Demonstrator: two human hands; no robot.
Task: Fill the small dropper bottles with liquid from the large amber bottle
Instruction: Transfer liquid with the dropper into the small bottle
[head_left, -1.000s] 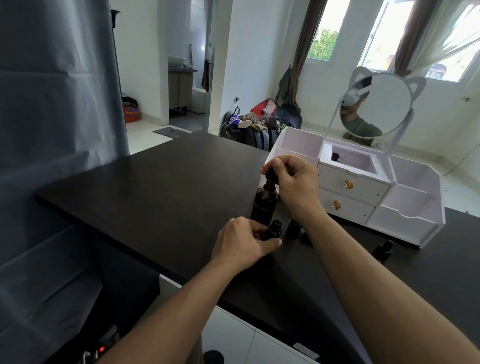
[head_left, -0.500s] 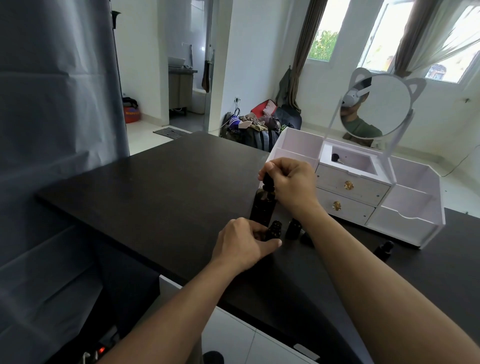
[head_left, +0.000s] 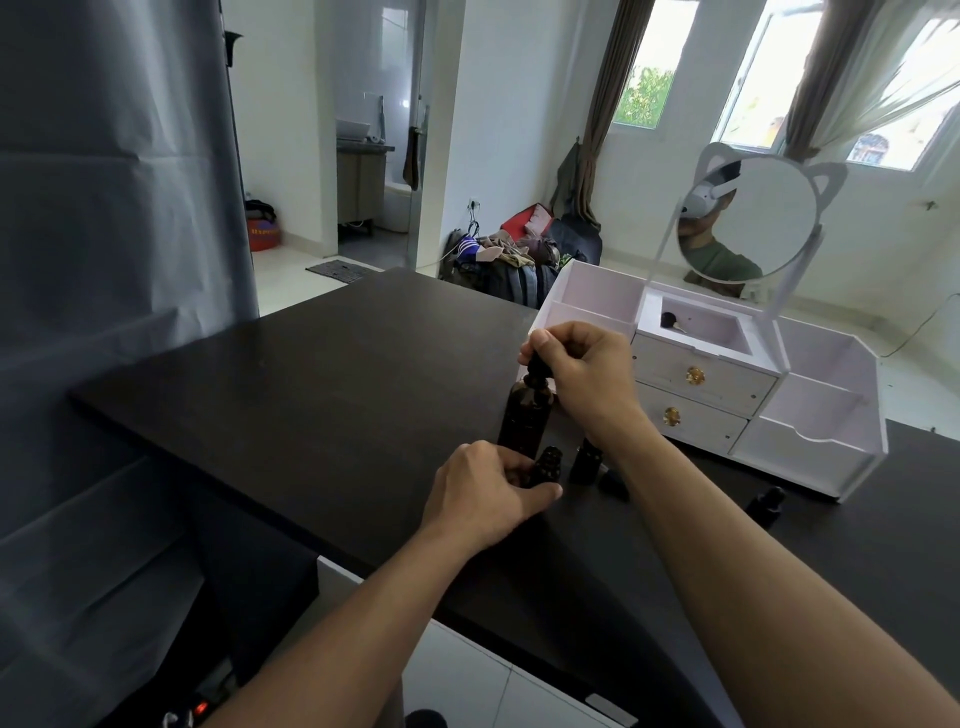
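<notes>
The large amber bottle (head_left: 524, 421) stands upright on the dark table (head_left: 322, 384). My right hand (head_left: 584, 371) pinches the black dropper cap (head_left: 537, 368) at the bottle's neck. In front of it, my left hand (head_left: 483, 491) grips a small dropper bottle (head_left: 702, 466) whose ribbed open neck shows above my fingers. A second small bottle (head_left: 587, 460) stands just to the right, partly behind my right wrist. A small dark cap (head_left: 613, 483) lies beside it. Another small capped bottle (head_left: 766, 501) lies further right.
A white vanity organiser (head_left: 810, 415) with two drawers and a cat-eared round mirror (head_left: 748, 218) stands right behind the bottles. A grey curtain (head_left: 114, 208) hangs at the left. The table's front edge runs just under my forearms.
My right hand lowered the dropper cap onto the large bottle's neck. My left hand stayed on the small bottle.
</notes>
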